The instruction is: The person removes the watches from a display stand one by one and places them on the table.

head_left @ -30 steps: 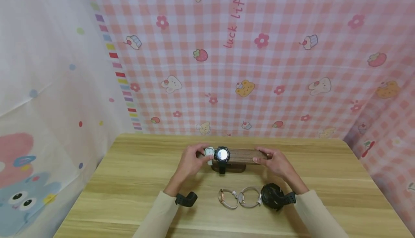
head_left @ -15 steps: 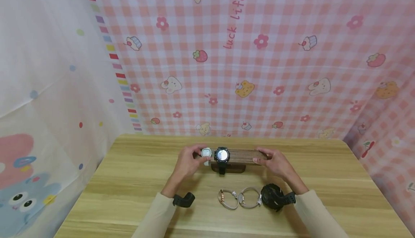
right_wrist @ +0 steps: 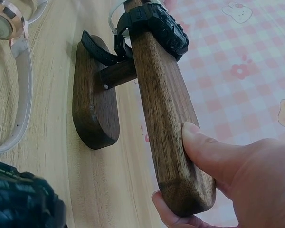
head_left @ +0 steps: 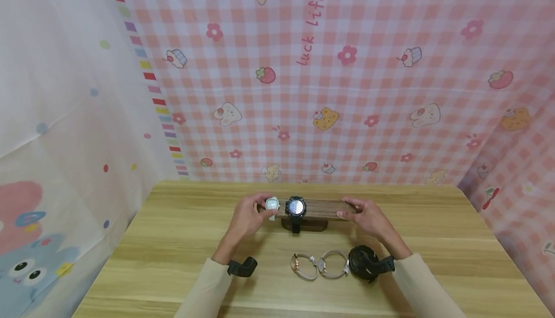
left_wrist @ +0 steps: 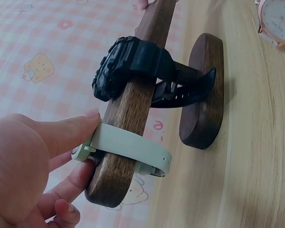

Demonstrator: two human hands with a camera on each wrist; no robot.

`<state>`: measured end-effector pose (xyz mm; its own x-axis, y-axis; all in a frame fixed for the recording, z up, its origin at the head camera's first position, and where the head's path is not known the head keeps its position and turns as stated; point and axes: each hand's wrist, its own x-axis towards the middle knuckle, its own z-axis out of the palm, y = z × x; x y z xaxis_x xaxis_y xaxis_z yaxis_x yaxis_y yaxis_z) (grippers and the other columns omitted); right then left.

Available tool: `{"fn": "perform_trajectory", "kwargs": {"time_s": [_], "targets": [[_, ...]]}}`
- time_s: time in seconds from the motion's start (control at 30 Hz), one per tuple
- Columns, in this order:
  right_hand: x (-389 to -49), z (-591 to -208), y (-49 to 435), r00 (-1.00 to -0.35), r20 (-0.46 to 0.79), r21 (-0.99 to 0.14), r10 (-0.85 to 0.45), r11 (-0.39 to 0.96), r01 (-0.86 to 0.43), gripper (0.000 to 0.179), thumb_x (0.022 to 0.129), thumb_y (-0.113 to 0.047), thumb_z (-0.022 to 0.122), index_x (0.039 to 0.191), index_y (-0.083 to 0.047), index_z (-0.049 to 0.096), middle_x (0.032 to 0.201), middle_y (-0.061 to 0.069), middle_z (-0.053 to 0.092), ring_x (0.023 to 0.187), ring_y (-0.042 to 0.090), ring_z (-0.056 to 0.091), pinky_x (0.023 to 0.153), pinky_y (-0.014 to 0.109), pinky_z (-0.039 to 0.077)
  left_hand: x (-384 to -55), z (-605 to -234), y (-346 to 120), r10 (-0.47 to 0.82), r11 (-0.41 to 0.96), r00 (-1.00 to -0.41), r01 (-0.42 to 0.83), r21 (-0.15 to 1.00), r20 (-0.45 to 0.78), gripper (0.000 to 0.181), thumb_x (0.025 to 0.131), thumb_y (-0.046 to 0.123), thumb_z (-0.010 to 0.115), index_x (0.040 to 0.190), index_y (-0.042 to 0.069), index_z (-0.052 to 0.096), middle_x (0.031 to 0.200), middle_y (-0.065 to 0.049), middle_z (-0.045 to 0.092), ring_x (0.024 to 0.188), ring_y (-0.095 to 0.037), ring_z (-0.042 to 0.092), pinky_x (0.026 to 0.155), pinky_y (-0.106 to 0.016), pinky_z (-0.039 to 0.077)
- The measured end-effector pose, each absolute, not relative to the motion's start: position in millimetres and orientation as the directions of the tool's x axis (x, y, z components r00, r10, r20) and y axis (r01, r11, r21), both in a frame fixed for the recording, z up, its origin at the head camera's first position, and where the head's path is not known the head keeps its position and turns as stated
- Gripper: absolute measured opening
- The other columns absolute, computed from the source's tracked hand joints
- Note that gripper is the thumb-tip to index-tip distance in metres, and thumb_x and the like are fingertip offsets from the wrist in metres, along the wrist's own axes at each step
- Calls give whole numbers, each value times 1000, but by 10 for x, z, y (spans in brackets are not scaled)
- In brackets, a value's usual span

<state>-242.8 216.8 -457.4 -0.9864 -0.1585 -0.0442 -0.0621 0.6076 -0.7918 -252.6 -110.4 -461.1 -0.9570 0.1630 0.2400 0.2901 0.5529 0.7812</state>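
Note:
A dark wooden watch stand (head_left: 323, 208) has a horizontal bar on a post and an oval base. Near the bar's left end my left hand (head_left: 248, 217) pinches a pale green watch (left_wrist: 128, 142), whose strap loops round the bar. My right hand (head_left: 367, 216) grips the bar's right end, thumb on the front face, as the right wrist view shows. Between the hands a black watch (head_left: 296, 207) hangs on the bar, its strap end (left_wrist: 194, 92) dangling over the base (left_wrist: 204, 95).
In front of the stand lie two light-strapped watches (head_left: 305, 266) (head_left: 334, 264) and a bulky black watch (head_left: 362, 263) on the wooden table (head_left: 182, 241). A pink checked cloth (head_left: 303, 91) hangs behind the table. Each wrist wears a black camera band (head_left: 242, 267).
My left hand has slid the pale green watch leftward along the bar, away from the black watch. My right hand keeps its grip on the bar's right end.

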Motion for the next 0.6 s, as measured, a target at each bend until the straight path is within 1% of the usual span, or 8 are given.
{"fn": "perform_trajectory", "kwargs": {"time_s": [0.13, 0.3, 0.5, 0.6], "targets": [[-2428, -4574, 2174, -986, -48, -795, -159, 604, -59, 56, 91, -29, 73, 139, -5, 57, 135, 30, 55, 81, 21, 57, 59, 32, 41, -2532, -4611, -1125, 166, 556, -955, 296, 777, 245, 40, 80, 16, 84, 116, 6, 72, 78, 1, 61, 69, -19, 53, 58, -21, 38], [-2440, -4580, 2172, -986, -60, -802, -153, 596, -44, 56, 91, -29, 73, 139, -5, 57, 131, 30, 58, 80, 21, 57, 58, 31, 40, -2540, -4621, -1138, 163, 561, -958, 287, 776, 236, 40, 79, 16, 84, 116, 8, 72, 79, 1, 61, 73, -17, 54, 63, -24, 40], [-2437, -4568, 2164, -985, -85, -807, -148, 591, -19, 58, 90, -31, 73, 140, -6, 56, 129, 31, 59, 65, 17, 45, 50, 29, 34, -2527, -4608, -1175, 148, 570, -964, 265, 778, 219, 40, 79, 17, 84, 117, 9, 72, 82, 0, 63, 82, -22, 57, 70, -29, 41], [-2441, -4565, 2166, -985, -88, -806, -149, 592, -18, 58, 91, -31, 73, 140, -6, 56, 128, 31, 59, 65, 16, 46, 50, 29, 34, -2522, -4601, -1199, 133, 576, -969, 248, 779, 210, 41, 79, 18, 84, 117, 11, 72, 84, 1, 65, 86, -22, 59, 72, -30, 42]]}}
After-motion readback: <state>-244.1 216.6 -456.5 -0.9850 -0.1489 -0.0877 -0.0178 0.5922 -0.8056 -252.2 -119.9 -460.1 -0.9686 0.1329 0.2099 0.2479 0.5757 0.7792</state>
